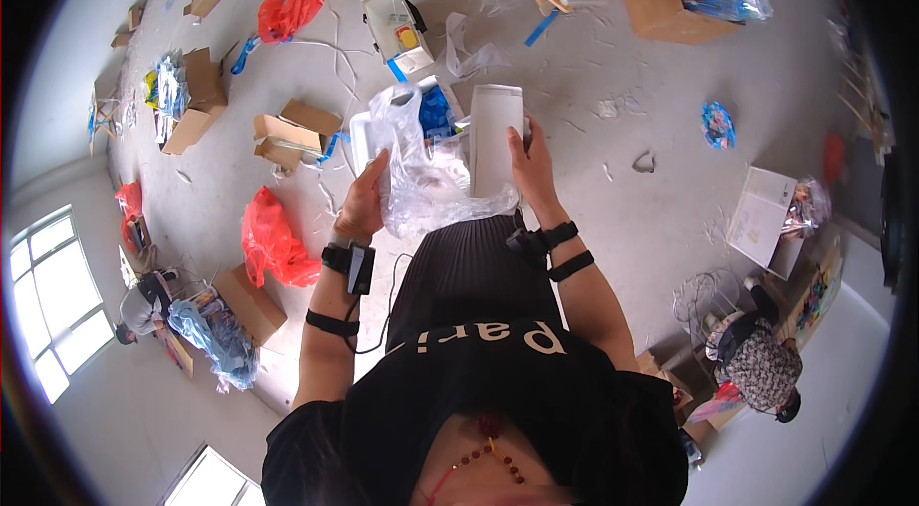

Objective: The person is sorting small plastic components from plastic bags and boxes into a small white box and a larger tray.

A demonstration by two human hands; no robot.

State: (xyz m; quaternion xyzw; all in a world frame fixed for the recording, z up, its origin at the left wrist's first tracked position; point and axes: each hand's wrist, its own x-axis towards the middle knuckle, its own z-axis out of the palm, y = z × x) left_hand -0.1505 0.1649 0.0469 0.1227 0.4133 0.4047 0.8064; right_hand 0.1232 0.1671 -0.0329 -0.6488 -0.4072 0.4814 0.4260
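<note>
In front of my body, my left hand [364,200] grips the side of a crumpled clear plastic bag [402,185]. A white rounded tray or container [361,142] shows behind the bag's left edge, its kind hard to make out. My right hand [533,166] holds the right edge of a long white box [496,128], thumb on its face and the other fingers partly hidden. Between my hands, something blue [437,113] lies next to the bag, with whitish contents below it. The bag's lower edge touches or overlaps the white box.
Beyond my hands stands an open white bin [394,32] with small things inside. Red plastic bags [273,238] and an open cardboard box [297,133] lie to the left. A carton of clear packets [661,3] is at far right. People [761,362] work at both sides.
</note>
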